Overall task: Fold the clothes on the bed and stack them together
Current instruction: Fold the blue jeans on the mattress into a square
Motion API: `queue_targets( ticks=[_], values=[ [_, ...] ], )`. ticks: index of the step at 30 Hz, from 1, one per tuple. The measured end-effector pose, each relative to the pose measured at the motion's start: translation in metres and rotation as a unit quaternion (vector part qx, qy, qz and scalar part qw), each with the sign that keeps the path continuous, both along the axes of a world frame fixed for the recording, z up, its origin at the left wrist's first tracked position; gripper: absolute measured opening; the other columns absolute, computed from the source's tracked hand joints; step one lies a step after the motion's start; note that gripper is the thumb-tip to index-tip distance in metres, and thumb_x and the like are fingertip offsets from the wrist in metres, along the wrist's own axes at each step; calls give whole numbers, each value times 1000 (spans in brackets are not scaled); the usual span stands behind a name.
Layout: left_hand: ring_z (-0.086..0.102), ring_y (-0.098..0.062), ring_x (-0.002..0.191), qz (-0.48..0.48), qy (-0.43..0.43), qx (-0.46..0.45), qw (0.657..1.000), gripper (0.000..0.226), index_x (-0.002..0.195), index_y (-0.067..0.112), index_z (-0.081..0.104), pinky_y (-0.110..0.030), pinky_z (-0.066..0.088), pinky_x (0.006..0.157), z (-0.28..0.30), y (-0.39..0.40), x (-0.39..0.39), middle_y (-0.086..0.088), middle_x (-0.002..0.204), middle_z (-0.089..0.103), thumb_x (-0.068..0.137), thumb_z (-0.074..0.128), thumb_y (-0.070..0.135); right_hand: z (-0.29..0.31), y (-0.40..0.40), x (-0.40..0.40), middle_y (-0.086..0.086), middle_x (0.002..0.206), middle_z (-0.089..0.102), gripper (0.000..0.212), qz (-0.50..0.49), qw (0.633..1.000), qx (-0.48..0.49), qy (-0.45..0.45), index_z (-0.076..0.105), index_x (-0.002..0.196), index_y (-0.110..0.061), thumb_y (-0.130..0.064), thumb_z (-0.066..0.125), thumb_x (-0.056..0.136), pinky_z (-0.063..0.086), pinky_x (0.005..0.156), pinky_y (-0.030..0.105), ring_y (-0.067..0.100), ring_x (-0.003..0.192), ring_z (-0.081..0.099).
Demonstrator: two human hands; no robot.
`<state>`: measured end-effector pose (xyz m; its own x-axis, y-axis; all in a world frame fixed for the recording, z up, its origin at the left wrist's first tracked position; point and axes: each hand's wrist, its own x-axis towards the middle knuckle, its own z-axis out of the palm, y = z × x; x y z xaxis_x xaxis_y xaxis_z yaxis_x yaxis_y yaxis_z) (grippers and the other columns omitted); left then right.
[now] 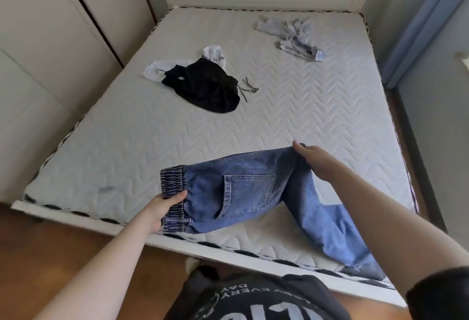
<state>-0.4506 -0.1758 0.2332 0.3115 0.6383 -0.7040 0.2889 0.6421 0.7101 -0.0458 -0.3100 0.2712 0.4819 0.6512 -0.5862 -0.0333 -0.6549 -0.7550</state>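
a black garment (205,89) lies on a white one (158,68) toward the bed's (127,147) far left, and a crumpled pale blue shirt (291,35) sits near the far right corner. at the near edge the jeans (243,190) are held up, the left hand (165,208) gripping the elastic waistband, the right hand (312,160) pinching the seat, legs trailing over the near right edge

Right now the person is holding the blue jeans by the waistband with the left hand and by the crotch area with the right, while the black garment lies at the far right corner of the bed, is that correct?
Not quite. In the head view, the left hand grips the jeans at the waistband and the right hand holds them further along, but the black garment lies left of the mattress centre, on white clothing. The far right corner holds a light blue shirt.
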Motion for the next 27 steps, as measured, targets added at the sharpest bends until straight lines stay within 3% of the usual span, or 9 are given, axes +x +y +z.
queue_targets(
  ticks=[4, 8, 12, 15, 21, 23, 25, 27],
  values=[
    [70, -42, 92, 14, 27, 12, 999, 32, 111, 5, 66, -48, 58, 77, -16, 32, -38, -24, 102, 73, 86, 73, 24, -10, 35, -48, 3, 122, 57, 75, 38, 997, -58, -29, 61, 121, -9, -73, 55, 81, 41, 105, 40, 27, 115, 53],
    [72, -32, 80, 3, 46, 1, 999, 26, 106, 7, 67, -38, 58, 67, -40, 76, -80, -16, 90, 76, 88, 72, 24, -52, 75, -86, 3, 115, 64, 90, 65, 992, -103, -32, 66, 108, -16, -89, 58, 57, 45, 104, 46, 25, 106, 60],
    [73, -35, 86, -32, 62, -33, 997, 34, 109, 10, 67, -41, 58, 73, -68, 137, -134, -18, 98, 75, 85, 73, 33, -71, 133, -146, 3, 114, 66, 59, 55, 989, -133, -31, 68, 106, -15, -68, 59, 82, 44, 105, 44, 25, 107, 60],
    [72, -34, 88, -35, 82, -32, 995, 32, 106, 12, 67, -38, 58, 73, -87, 183, -175, -16, 98, 75, 84, 74, 34, -88, 181, -187, 3, 105, 72, 40, 64, 988, -142, -7, 71, 101, -17, -54, 60, 90, 49, 99, 40, 23, 101, 66],
    [70, -26, 90, -42, 105, -13, 993, 28, 107, 19, 63, -31, 54, 69, -120, 269, -245, -4, 95, 73, 85, 74, 33, -142, 280, -259, 7, 102, 73, 33, 42, 991, -127, -4, 73, 100, -14, -44, 67, 88, 53, 93, 41, 24, 97, 67],
    [70, -26, 91, -59, 114, 10, 992, 24, 107, 20, 66, -31, 54, 70, -127, 295, -262, 0, 93, 75, 87, 73, 32, -156, 306, -280, 4, 97, 74, 35, 34, 990, -133, -15, 73, 96, -18, -51, 67, 84, 54, 89, 42, 25, 93, 68],
    [70, -25, 93, -79, 143, 42, 986, 32, 111, 21, 67, -37, 56, 79, -134, 322, -278, 0, 97, 75, 85, 75, 38, -164, 332, -296, 1, 85, 73, 31, 25, 991, -129, -37, 74, 87, -22, -52, 67, 82, 55, 82, 38, 24, 85, 68],
    [69, -23, 93, -83, 171, 70, 979, 39, 114, 22, 65, -42, 56, 87, -139, 347, -291, 0, 102, 74, 82, 77, 41, -162, 358, -310, 2, 71, 66, 19, 19, 993, -106, -44, 72, 83, -20, -35, 65, 90, 48, 66, 31, 21, 68, 60]
  ],
)
